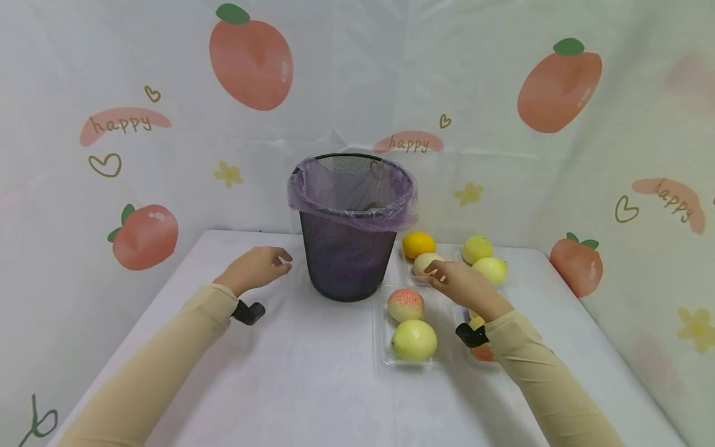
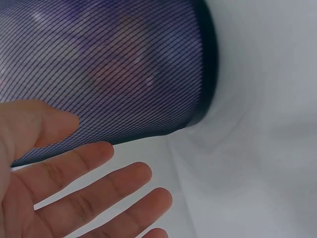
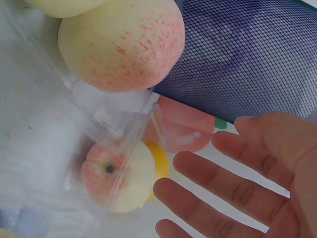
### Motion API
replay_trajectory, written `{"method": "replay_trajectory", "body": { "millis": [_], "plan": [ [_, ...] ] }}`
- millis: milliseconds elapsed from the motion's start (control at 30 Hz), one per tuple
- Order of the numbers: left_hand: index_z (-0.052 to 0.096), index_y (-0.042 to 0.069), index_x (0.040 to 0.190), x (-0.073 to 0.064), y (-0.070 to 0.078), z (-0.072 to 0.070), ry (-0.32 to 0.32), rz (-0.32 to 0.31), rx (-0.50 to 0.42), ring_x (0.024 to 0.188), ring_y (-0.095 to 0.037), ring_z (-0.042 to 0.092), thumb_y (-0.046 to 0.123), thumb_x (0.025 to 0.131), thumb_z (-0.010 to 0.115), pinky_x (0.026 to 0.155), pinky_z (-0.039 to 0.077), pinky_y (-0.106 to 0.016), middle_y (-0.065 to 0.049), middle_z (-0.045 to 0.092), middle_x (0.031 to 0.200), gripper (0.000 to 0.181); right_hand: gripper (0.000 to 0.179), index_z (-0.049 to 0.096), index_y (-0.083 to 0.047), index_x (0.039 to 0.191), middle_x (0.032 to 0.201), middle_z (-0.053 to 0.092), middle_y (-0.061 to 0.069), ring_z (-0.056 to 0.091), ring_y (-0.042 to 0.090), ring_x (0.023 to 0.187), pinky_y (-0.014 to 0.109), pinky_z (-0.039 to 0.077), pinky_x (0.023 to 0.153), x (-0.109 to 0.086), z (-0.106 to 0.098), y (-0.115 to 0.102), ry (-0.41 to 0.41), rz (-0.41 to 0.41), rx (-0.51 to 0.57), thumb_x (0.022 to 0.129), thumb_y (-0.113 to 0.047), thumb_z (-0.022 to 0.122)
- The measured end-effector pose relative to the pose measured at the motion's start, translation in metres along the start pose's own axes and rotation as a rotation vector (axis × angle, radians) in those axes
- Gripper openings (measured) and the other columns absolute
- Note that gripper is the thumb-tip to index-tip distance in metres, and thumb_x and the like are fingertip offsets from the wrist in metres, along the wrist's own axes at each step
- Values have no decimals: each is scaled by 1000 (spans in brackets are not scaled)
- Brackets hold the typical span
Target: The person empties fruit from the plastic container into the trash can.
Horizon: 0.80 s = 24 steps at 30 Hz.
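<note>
A black mesh wastebasket (image 1: 349,257) lined with a purple bag stands at the back of the table. To its left hovers my left hand (image 1: 254,268), holding nothing, its fingers extended beside the mesh in the left wrist view. My right hand (image 1: 466,287) is over the fruit on the right, also holding nothing, with its fingers spread. Nearest its fingertips in the head view is a pale peach (image 1: 427,263), beside a yellow-orange fruit (image 1: 419,245) in a clear tray. A second clear tray (image 1: 385,347) in front holds a blushed peach (image 1: 406,304) and a yellow-green fruit (image 1: 414,341).
Behind my right hand, two yellow-green fruits (image 1: 477,249) sit at the back right. More fruit (image 1: 483,352) is partly hidden under my right wrist. A white printed cloth (image 1: 346,74) hangs behind the white table (image 1: 313,385). Blurred colours show through the wastebasket's mesh in the left wrist view.
</note>
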<state>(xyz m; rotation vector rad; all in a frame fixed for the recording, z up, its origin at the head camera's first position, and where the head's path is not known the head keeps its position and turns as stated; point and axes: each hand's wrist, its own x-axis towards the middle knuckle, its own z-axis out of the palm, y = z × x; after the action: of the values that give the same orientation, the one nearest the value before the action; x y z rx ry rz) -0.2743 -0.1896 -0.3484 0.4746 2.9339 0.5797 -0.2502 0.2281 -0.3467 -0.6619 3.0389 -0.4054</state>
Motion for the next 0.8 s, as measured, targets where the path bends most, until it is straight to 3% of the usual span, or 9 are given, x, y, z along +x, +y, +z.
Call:
{"method": "replay_trajectory", "body": {
  "millis": [233, 400, 533, 700, 800],
  "plan": [
    [63, 6, 125, 1, 5, -34, 80, -8, -67, 105, -36, 61, 27, 98, 48, 87, 50, -51, -21, 65, 114, 37, 28, 63, -8, 120, 102, 70, 13, 68, 28, 88, 44, 57, 77, -13, -13, 9, -2, 44, 69, 98, -22, 57],
    [57, 4, 130, 4, 11, -64, 188, -12, -124, 111, -40, 59, 27, 100, 45, 92, 48, -54, -25, 62, 122, 40, 32, 60, -8, 125, 110, 67, 18, 67, 32, 93, 49, 56, 80, -29, -27, 22, 27, 101, 136, 100, -26, 55],
    [53, 4, 135, 10, 17, -84, 276, -16, -226, 108, -37, 61, 27, 101, 45, 91, 51, -49, -24, 60, 126, 42, 34, 60, -7, 126, 113, 66, 21, 66, 35, 96, 50, 56, 79, -44, -38, 34, 73, 138, 162, 100, -29, 54],
    [44, 4, 143, 18, 30, -102, 284, -27, -439, 112, -33, 57, 30, 102, 47, 97, 51, -44, -22, 54, 134, 49, 37, 58, -4, 126, 116, 65, 23, 64, 41, 103, 55, 54, 81, -65, -43, 52, 120, 171, 195, 101, -31, 53],
    [39, 4, 146, 23, 39, -109, 262, -31, -507, 119, -33, 53, 30, 101, 47, 101, 49, -44, -21, 49, 140, 52, 38, 57, -2, 126, 117, 64, 25, 62, 45, 103, 56, 54, 81, -78, -41, 66, 134, 186, 215, 101, -30, 52]
  ]
}}
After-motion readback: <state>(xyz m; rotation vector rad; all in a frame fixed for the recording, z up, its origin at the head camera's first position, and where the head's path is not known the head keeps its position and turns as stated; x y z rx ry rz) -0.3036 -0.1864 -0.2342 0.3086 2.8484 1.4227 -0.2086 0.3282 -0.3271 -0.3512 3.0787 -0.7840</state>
